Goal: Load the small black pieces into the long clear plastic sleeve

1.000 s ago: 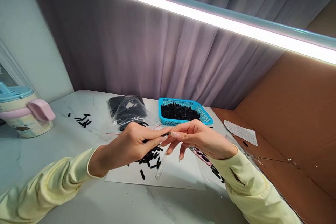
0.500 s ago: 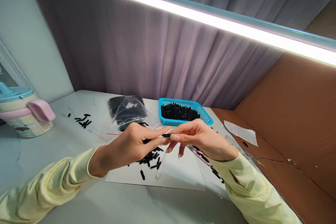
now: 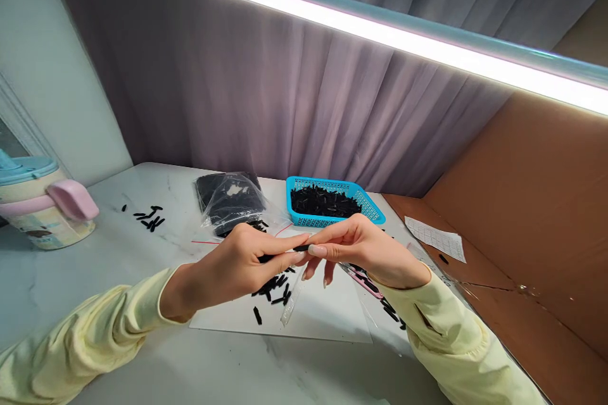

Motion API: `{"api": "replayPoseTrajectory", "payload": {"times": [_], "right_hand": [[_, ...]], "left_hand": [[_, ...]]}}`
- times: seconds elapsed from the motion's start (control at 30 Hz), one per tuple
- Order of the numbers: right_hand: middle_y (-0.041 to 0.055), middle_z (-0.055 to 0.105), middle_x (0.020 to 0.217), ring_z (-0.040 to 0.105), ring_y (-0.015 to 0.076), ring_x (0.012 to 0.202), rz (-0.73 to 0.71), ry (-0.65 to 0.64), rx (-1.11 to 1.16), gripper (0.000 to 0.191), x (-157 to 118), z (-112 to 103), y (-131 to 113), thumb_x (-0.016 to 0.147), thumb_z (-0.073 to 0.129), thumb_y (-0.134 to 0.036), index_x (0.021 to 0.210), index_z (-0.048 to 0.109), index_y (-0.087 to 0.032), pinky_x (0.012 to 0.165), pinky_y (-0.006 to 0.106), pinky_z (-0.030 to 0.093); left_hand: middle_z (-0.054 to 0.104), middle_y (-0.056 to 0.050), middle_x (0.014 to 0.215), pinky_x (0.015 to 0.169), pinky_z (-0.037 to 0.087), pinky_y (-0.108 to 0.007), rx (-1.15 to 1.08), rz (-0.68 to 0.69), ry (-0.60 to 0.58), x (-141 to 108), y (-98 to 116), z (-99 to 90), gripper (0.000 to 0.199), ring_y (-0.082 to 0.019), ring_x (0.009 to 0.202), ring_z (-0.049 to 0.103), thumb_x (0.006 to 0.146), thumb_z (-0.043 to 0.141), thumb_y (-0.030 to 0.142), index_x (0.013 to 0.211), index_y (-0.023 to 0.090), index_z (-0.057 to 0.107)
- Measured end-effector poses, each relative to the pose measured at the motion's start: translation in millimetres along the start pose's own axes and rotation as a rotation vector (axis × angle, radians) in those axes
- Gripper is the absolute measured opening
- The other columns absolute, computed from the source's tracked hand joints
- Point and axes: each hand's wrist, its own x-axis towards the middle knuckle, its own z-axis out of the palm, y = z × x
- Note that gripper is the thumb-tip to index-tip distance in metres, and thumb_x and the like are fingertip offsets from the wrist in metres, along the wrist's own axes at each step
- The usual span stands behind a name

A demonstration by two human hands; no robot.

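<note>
Between the fingertips of both hands is a small black strip (image 3: 301, 249), mostly covered by the fingers. My left hand (image 3: 247, 259) pinches its left end between thumb and forefinger. At its right end, the thumb and forefinger of my right hand (image 3: 354, 247) are closed on it, with the other fingers hanging loosely below. Under the hands, a heap of similar black pieces (image 3: 275, 288) lies on a white sheet (image 3: 327, 323). A narrow clear plastic strip (image 3: 289, 310) rests on the sheet beside the heap.
Behind the hands stand a blue basket (image 3: 297, 220) of black pieces and a clear bag (image 3: 230, 199) with black material. A cup with a pink handle (image 3: 73, 199) is at left, near loose black pieces (image 3: 151, 218). Printed paper (image 3: 437, 239) lies right. A lit tube lamp (image 3: 380, 31) hangs above.
The left forefinger has shifted slightly over the black strip, so less of it shows now. Both hands otherwise keep nearly the same place.
</note>
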Motion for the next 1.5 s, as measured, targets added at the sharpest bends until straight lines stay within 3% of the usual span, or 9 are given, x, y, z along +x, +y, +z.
{"api": "replayPoseTrajectory", "payload": {"times": [0.27, 0.37, 0.43, 0.63, 0.77, 0.93, 1.0, 1.3, 1.5], "right_hand": [[0.0100, 0.072, 0.087, 0.068, 0.0187, 0.076, -0.009, 0.053, -0.093, 0.024, 3.1, -1.2, -0.5, 0.085, 0.056, -0.031, 0.088, 0.071, -0.012, 0.055, 0.024, 0.055], [0.0096, 0.072, 0.078, 0.069, 0.0195, 0.073, -0.026, 0.304, -0.313, 0.024, 12.0, -28.6, 13.2, 0.082, 0.059, -0.032, 0.084, 0.070, -0.012, 0.055, 0.025, 0.056], [0.0092, 0.073, 0.077, 0.069, 0.0190, 0.070, -0.016, 0.630, -0.525, 0.019, 20.5, -56.7, 31.8, 0.081, 0.059, -0.028, 0.079, 0.069, -0.012, 0.056, 0.027, 0.057], [0.0127, 0.073, 0.085, 0.068, 0.0292, 0.086, 0.031, 0.864, -0.746, 0.014, 36.9, -112.7, 82.7, 0.073, 0.060, -0.012, 0.083, 0.070, -0.014, 0.080, 0.047, 0.052], [0.0076, 0.072, 0.094, 0.064, 0.0260, 0.094, -0.027, 0.776, -0.860, 0.018, 34.9, -84.3, 70.4, 0.074, 0.059, -0.011, 0.085, 0.070, -0.020, 0.090, 0.042, 0.045], [0.0034, 0.072, 0.080, 0.063, 0.0150, 0.067, -0.179, 0.284, -0.923, 0.012, 33.9, -9.8, 53.4, 0.082, 0.057, -0.016, 0.085, 0.069, -0.018, 0.066, 0.025, 0.047], [0.0052, 0.070, 0.079, 0.060, 0.0142, 0.066, -0.229, 0.193, -0.927, 0.014, 36.6, 12.1, 60.9, 0.081, 0.055, -0.010, 0.088, 0.066, -0.015, 0.062, 0.024, 0.046], [0.0048, 0.060, 0.083, 0.054, 0.0160, 0.073, -0.270, 0.309, -0.734, 0.023, 46.5, 26.9, 107.4, 0.079, 0.044, -0.003, 0.091, 0.056, -0.019, 0.065, 0.028, 0.044], [0.0040, 0.055, 0.077, 0.050, 0.0171, 0.070, -0.304, 0.318, -0.654, 0.011, 38.0, 33.2, 120.2, 0.083, 0.043, -0.012, 0.081, 0.050, -0.020, 0.065, 0.029, 0.042]], "left_hand": [[0.034, 0.006, 0.051, 0.040, 0.020, -0.021, -0.026, -0.129, 0.009, 2.8, -2.1, 1.4, 0.038, -0.007, 0.046, 0.019, 0.087, 0.049, 0.024, 0.121, 0.013, 0.059], [0.023, 0.010, 0.048, 0.039, 0.018, -0.020, -0.291, -0.401, -0.032, 8.7, -8.4, 4.3, 0.048, -0.007, 0.044, 0.018, 0.085, 0.053, 0.034, 0.129, 0.015, 0.051], [0.022, 0.011, 0.044, 0.035, 0.015, -0.019, -0.569, -0.574, -0.114, 11.6, -18.8, 12.2, 0.051, -0.006, 0.039, 0.017, 0.086, 0.050, 0.040, 0.129, 0.014, 0.050], [0.023, 0.011, 0.044, 0.031, 0.007, -0.016, -1.130, -0.925, -0.175, 6.8, -70.2, 52.4, 0.033, -0.004, 0.038, 0.013, 0.082, 0.056, 0.039, 0.099, 0.012, 0.063], [0.023, 0.010, 0.044, 0.031, 0.006, -0.016, -1.235, -0.974, -0.149, 3.0, -87.7, 59.2, 0.039, -0.006, 0.036, 0.013, 0.089, 0.040, 0.044, 0.101, 0.013, 0.060], [0.024, 0.009, 0.039, 0.029, 0.006, -0.016, -1.227, -1.010, -0.186, 3.3, -90.4, 60.4, 0.043, -0.006, 0.032, 0.014, 0.090, 0.032, 0.047, 0.071, 0.015, 0.053], [0.026, 0.008, 0.038, 0.028, 0.007, -0.016, -1.221, -1.003, -0.202, 2.9, -92.6, 63.6, 0.047, -0.006, 0.031, 0.015, 0.088, 0.031, 0.052, 0.059, 0.017, 0.043], [0.030, 0.006, 0.035, 0.027, 0.010, -0.017, -1.231, -0.971, -0.392, 1.0, -100.0, 62.9, 0.061, -0.006, 0.029, 0.019, 0.076, 0.029, 0.075, 0.053, 0.019, 0.038], [0.025, 0.003, 0.032, 0.029, 0.008, -0.022, -1.062, -0.924, -0.515, 1.3, -90.7, 65.9, 0.069, -0.006, 0.026, 0.020, 0.075, 0.016, 0.079, 0.038, 0.021, 0.028]]}}
